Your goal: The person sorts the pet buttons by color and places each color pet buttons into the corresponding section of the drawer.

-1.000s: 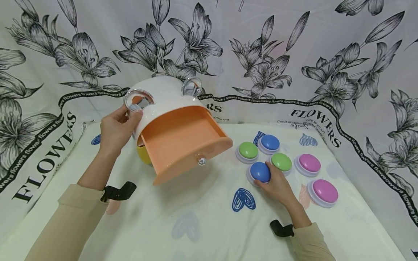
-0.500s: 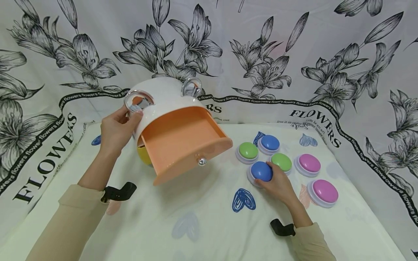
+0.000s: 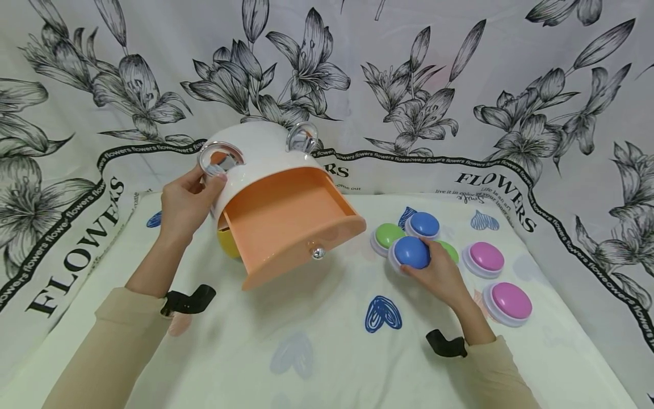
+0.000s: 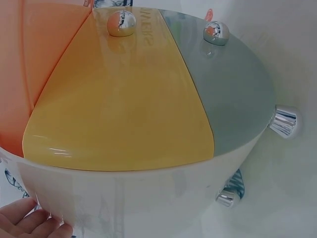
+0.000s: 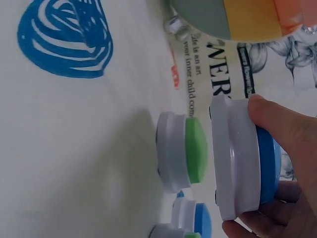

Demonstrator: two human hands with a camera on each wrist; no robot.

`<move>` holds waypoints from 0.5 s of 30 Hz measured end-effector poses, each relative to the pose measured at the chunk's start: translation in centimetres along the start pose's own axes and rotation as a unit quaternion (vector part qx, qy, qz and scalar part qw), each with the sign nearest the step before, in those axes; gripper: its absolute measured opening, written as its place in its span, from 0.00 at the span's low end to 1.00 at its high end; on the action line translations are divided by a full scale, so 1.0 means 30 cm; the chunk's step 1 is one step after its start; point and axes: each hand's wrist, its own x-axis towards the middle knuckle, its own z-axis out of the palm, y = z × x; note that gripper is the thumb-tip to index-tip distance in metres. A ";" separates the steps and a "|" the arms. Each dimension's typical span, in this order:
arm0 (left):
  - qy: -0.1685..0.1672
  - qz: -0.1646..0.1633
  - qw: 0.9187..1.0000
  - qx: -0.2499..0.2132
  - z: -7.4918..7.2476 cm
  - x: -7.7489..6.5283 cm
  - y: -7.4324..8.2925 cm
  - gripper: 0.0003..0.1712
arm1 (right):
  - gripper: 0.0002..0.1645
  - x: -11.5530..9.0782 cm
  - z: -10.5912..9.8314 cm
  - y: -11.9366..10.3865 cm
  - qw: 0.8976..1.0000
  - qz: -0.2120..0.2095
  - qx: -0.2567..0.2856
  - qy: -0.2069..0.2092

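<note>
In the head view, my right hand (image 3: 439,275) grips a round push button (image 3: 411,252) with a blue dome and white base, lifted off the cloth. The right wrist view shows my thumb on the rim of this blue button (image 5: 237,158) and my fingers under its other side. My left hand (image 3: 186,204) holds a white rounded drawer cabinet (image 3: 255,142) by its upper left side, at a chrome ring (image 3: 221,158). Its orange drawer (image 3: 286,221) is pulled out and bare inside. Yellow (image 4: 119,99) and grey-green (image 4: 233,94) drawer fronts are closed in the left wrist view.
Around the held button sit a green button (image 3: 389,234), another blue button (image 3: 425,224) and a partly hidden green one (image 3: 450,250). Two magenta buttons (image 3: 486,257) stand farther right. A flower-printed curtain (image 3: 398,85) hangs behind the cloth-covered table (image 3: 332,346).
My right hand has raised the blue button off the cloth and moved it slightly away from me, so it now overlaps the green ones. My left hand and the cabinet stay in place.
</note>
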 end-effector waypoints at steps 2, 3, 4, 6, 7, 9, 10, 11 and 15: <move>-0.003 -0.001 1.000 0.000 0.000 0.000 0.000 0.38 | 0.51 0.015 -0.013 -0.011 1.000 -0.005 -0.003 0.004; -0.003 0.000 1.000 -0.001 0.001 0.000 0.000 0.38 | 0.51 0.022 -0.019 -0.016 1.000 -0.006 -0.005 0.005; -0.004 0.000 1.000 -0.001 0.001 0.000 0.000 0.38 | 0.51 0.030 -0.026 -0.022 1.000 -0.008 -0.006 0.006; -0.005 0.002 1.000 -0.004 0.002 0.001 -0.001 0.38 | 0.51 0.043 -0.037 -0.036 1.000 -0.008 -0.006 0.008; -0.005 0.003 1.000 -0.005 0.002 0.001 -0.001 0.38 | 0.51 0.049 -0.043 -0.043 1.000 -0.009 -0.006 0.009; -0.005 0.003 1.000 -0.004 0.001 0.001 -0.002 0.38 | 0.50 0.061 -0.055 -0.060 1.000 -0.012 -0.004 0.012; -0.004 0.003 1.000 -0.002 0.001 0.001 -0.002 0.38 | 0.50 0.066 -0.060 -0.069 1.000 -0.014 -0.004 0.015; -0.004 0.002 1.000 -0.001 0.000 0.001 -0.002 0.38 | 0.50 0.071 -0.065 -0.078 1.000 -0.015 -0.005 0.018; -0.003 -0.002 1.000 0.005 -0.003 0.000 -0.002 0.39 | 0.50 0.090 -0.088 -0.109 1.000 -0.017 -0.003 0.024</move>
